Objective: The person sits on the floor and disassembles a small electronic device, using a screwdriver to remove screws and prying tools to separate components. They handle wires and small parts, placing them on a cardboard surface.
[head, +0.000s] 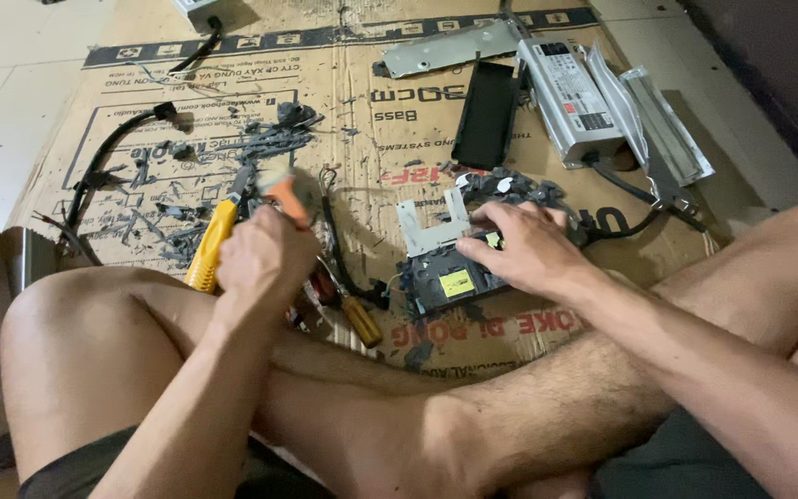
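Bare knees and crossed legs fill the bottom of the view, with both arms reaching out over them. Fingers of the left hand (265, 254) are curled tight around an orange-handled tool (285, 197); it is blurry, so it may be a small hammer or a knife. Fingers of the right hand (524, 248) are spread flat and press down on a dark part with a yellow sticker (450, 277), which lies on the cardboard sheet (353, 111) just past the legs. A bent metal plate (431, 225) touches that part. Beside the left hand lie a yellow tool (209, 245) and a screwdriver (353, 310). Grey scraps (270, 139) sit farther out, near a black cable (108, 157). Far back are a black tray (487, 115) and a silver box (570, 97).
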